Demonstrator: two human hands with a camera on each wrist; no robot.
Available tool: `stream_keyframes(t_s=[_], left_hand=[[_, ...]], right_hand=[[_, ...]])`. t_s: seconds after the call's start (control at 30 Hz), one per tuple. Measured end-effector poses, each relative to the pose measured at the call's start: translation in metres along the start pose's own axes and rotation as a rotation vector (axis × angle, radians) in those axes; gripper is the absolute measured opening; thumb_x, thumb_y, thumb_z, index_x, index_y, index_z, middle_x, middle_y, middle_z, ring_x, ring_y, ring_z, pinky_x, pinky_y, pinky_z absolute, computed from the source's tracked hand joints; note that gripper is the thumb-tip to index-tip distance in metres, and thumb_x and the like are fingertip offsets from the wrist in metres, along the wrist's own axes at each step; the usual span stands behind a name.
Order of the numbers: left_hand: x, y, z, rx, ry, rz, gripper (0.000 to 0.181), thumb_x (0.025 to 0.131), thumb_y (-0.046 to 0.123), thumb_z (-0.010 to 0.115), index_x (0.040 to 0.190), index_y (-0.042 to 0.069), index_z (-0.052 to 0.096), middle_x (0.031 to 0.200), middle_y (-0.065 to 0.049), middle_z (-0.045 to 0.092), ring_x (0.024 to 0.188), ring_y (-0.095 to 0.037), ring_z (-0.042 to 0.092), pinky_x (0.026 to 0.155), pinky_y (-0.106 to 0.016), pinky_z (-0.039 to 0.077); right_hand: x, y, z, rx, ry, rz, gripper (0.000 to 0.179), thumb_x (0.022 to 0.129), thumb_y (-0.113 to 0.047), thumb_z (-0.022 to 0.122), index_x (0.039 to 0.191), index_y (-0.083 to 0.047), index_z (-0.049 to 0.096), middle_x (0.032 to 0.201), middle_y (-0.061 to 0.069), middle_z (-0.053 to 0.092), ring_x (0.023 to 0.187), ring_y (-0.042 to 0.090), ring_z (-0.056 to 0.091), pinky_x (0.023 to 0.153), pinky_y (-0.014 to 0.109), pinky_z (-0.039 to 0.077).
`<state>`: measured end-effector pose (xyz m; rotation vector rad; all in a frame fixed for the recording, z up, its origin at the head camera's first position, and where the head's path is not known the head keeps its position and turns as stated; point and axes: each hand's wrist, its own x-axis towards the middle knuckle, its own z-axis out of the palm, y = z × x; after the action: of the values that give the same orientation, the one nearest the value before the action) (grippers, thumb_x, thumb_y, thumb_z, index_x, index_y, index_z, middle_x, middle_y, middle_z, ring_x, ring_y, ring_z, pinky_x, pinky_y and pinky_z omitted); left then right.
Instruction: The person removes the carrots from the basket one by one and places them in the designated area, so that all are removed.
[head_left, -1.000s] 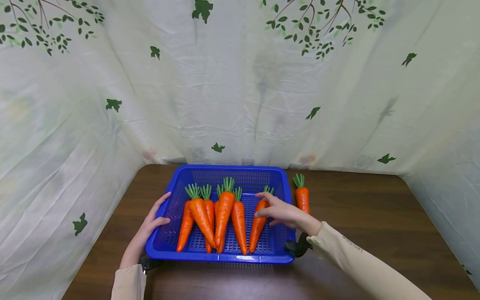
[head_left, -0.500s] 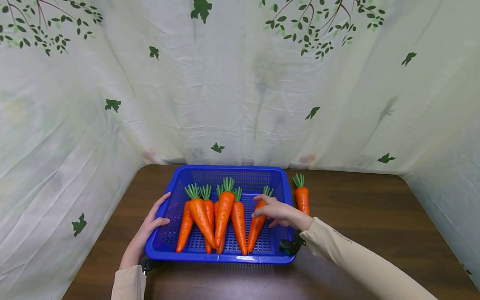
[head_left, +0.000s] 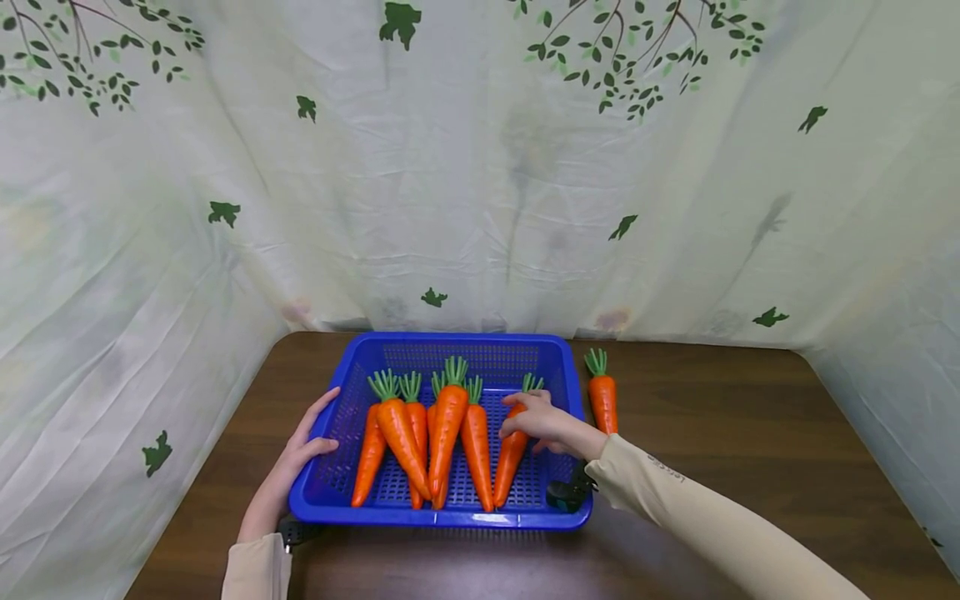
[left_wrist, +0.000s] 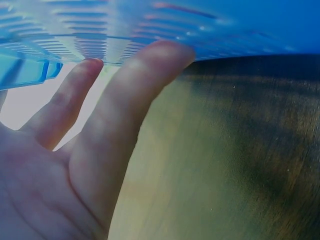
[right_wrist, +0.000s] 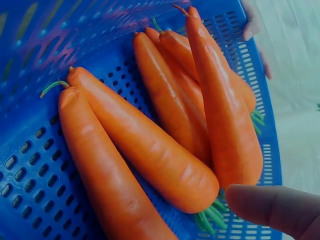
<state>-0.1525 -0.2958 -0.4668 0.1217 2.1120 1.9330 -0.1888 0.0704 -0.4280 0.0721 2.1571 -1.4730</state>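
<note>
A blue plastic basket [head_left: 510,519] with perforated walls holds several orange carrots [head_left: 449,417] with green stem stubs. Along its left side, my left hand [head_left: 291,467] rests with fingers spread. In the left wrist view, the thumb [left_wrist: 125,100] and a finger reach to the outer wall. My right hand [head_left: 551,425] is inside the basket, fingers bent over the upper part of the rightmost carrot [head_left: 512,457] and partly covering it. From the right wrist, that carrot [right_wrist: 105,170] lies close to its neighbour; one finger [right_wrist: 270,205] shows, and the grip itself is out of frame.
Another carrot [head_left: 603,404] lies on the brown wooden table [head_left: 712,442] just right of the basket, its lower end hidden by my right wrist. A pale leaf-printed curtain [head_left: 480,208] encloses the table at the back and sides.
My right hand has moved slightly left, and the rightmost carrot has shifted a little left with it. My left hand and the basket stay in place.
</note>
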Motion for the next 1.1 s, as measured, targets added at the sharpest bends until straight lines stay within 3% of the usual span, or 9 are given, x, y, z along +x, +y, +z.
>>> stream_keyframes(t_s=[0.3, 0.53, 0.7, 0.97, 1.1], left_hand=[[0.000, 0.000, 0.002, -0.003, 0.001, 0.005, 0.068, 0.094, 0.013, 0.041, 0.153, 0.031, 0.013, 0.153, -0.021, 0.005, 0.127, -0.046, 0.027, 0.089, -0.046, 0.046], [-0.001, -0.001, 0.003, -0.002, -0.006, -0.019, 0.068, 0.093, 0.015, 0.043, 0.152, 0.033, 0.014, 0.154, -0.019, 0.003, 0.131, -0.047, 0.022, 0.094, -0.054, 0.040], [-0.001, -0.001, 0.003, -0.006, -0.007, -0.020, 0.068, 0.093, 0.015, 0.043, 0.152, 0.034, 0.014, 0.154, -0.018, 0.002, 0.132, -0.048, 0.021, 0.095, -0.057, 0.039], [0.000, 0.000, 0.002, -0.015, -0.004, 0.000, 0.068, 0.094, 0.014, 0.041, 0.153, 0.032, 0.013, 0.153, -0.020, 0.005, 0.128, -0.047, 0.025, 0.092, -0.052, 0.043], [0.001, -0.001, 0.002, -0.011, -0.001, 0.026, 0.068, 0.093, 0.012, 0.041, 0.153, 0.031, 0.014, 0.152, -0.021, 0.006, 0.127, -0.046, 0.026, 0.090, -0.042, 0.045]], right_hand=[[0.003, 0.001, 0.000, -0.009, 0.045, -0.039, 0.061, 0.071, 0.001, 0.067, 0.130, 0.008, 0.052, 0.137, 0.026, 0.018, 0.114, 0.039, 0.039, 0.084, 0.053, 0.047], [-0.002, -0.003, -0.001, -0.036, 0.036, -0.119, 0.059, 0.072, 0.001, 0.069, 0.130, 0.004, 0.054, 0.136, 0.023, 0.025, 0.101, 0.033, 0.044, 0.075, 0.045, 0.048], [-0.006, -0.006, -0.004, -0.003, 0.022, -0.147, 0.054, 0.075, 0.001, 0.069, 0.127, 0.000, 0.055, 0.135, 0.021, 0.026, 0.100, 0.033, 0.047, 0.077, 0.047, 0.051], [-0.013, -0.010, -0.010, 0.015, 0.013, -0.208, 0.051, 0.078, -0.002, 0.070, 0.127, 0.002, 0.054, 0.137, 0.021, 0.026, 0.101, 0.034, 0.049, 0.075, 0.046, 0.052], [-0.016, -0.011, -0.014, 0.024, 0.009, -0.243, 0.050, 0.079, -0.004, 0.069, 0.126, 0.002, 0.054, 0.138, 0.021, 0.025, 0.107, 0.036, 0.046, 0.075, 0.044, 0.053]])
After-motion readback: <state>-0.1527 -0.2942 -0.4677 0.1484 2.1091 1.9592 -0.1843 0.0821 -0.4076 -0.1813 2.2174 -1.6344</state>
